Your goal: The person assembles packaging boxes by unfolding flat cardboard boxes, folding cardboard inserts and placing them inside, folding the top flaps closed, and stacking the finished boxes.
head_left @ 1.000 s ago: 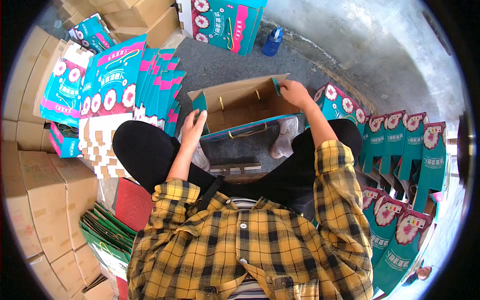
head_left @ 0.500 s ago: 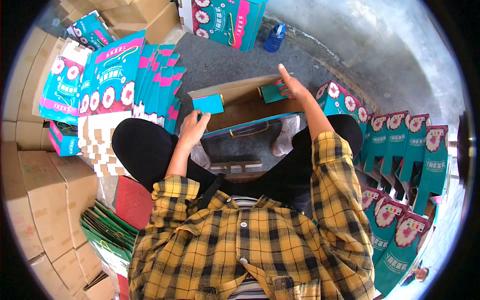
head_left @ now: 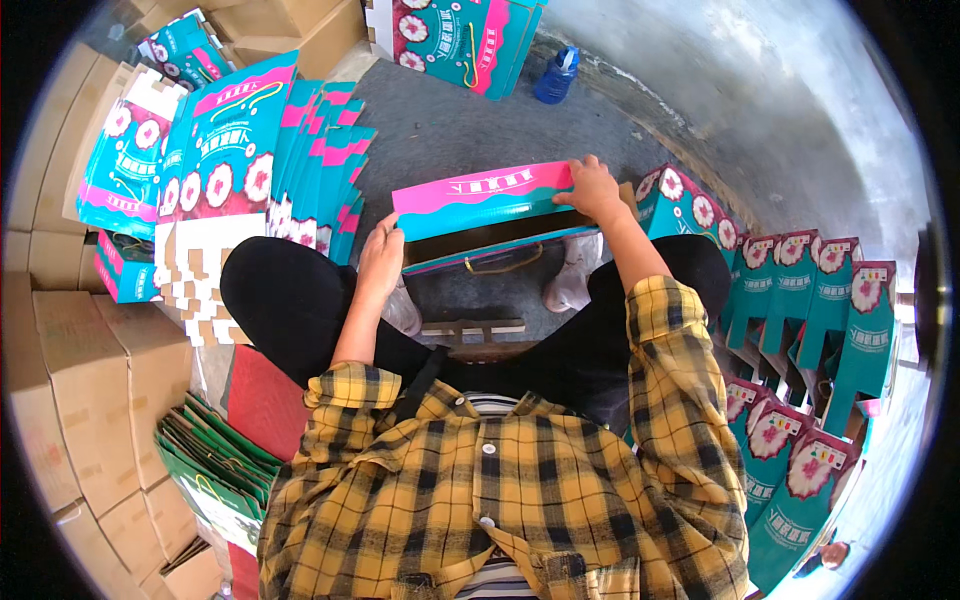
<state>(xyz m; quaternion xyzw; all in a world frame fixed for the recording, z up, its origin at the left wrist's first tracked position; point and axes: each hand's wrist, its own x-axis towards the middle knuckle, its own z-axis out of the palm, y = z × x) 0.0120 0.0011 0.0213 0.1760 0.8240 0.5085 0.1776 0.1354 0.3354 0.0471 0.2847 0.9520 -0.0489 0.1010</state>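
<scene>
Between my knees stands a teal and pink cardboard carrying box (head_left: 488, 215) with a yellow cord handle (head_left: 503, 262) on its near side. Its long top flap is partly folded over, and a dark gap shows along the near edge. My right hand (head_left: 597, 190) grips the flap's right end, thumb on the printed face and the other fingers over the far edge. At the left end my left hand (head_left: 381, 257) is closed on the box's corner, fingertips up by the flap. The small end flaps are hidden beneath the top flap.
Flat printed cartons (head_left: 225, 150) lean in stacks on the left, near brown boxes (head_left: 90, 390). Green folded bags (head_left: 215, 470) lie lower left. Finished-looking teal boxes (head_left: 795, 290) stand in rows on the right. A blue bottle (head_left: 556, 76) and more flat cartons (head_left: 450, 45) are beyond.
The top flap has come down from upright over the opening and the small end flaps. My right hand has moved down onto the flap, and my left hand has shifted to the box's left corner.
</scene>
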